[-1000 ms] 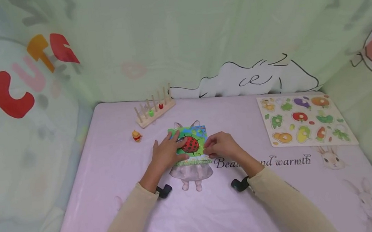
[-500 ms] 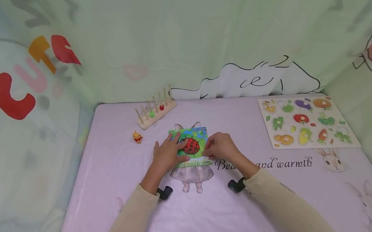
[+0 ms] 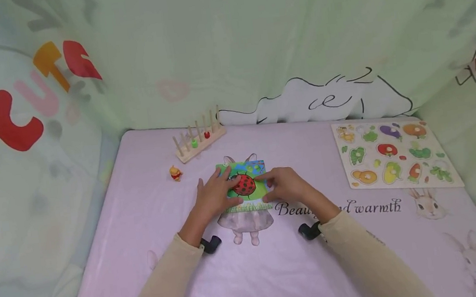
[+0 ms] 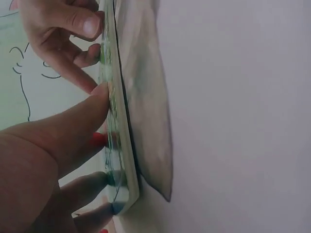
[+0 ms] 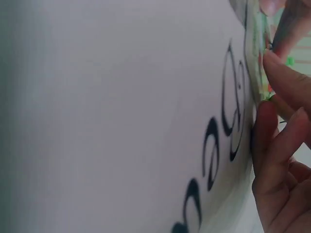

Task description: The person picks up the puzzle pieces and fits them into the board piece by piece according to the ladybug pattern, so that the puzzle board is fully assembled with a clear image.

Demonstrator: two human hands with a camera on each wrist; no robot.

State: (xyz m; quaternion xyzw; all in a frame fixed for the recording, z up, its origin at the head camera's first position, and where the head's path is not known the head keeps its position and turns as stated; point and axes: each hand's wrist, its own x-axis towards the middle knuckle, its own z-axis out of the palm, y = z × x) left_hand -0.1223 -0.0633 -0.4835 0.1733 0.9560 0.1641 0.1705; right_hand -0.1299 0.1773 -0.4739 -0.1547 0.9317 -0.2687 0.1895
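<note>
A ladybug jigsaw puzzle (image 3: 247, 185) on a thin, roughly square board lies in the middle of the table. My left hand (image 3: 212, 197) rests spread over its left side, thumb near the lower edge and fingers across the picture. At its right edge is my right hand (image 3: 287, 184), with the index finger reaching onto the ladybug's right side and the thumb at the lower right corner. The other right fingers are bent beside the edge. Seen edge-on in the left wrist view, the board (image 4: 127, 160) has fingertips of both hands on it.
A small yellow and red bear figure (image 3: 175, 173) stands left of the puzzle. Behind it is a wooden peg rack (image 3: 200, 145) with a green and a red piece. A vegetable peg puzzle board (image 3: 369, 154) lies at the back right. Fabric walls (image 3: 252, 35) border the table.
My right hand has gone from pinching at the puzzle's right edge to spreading, its index finger now stretched over the ladybug and its thumb apart. My left hand stays in place.
</note>
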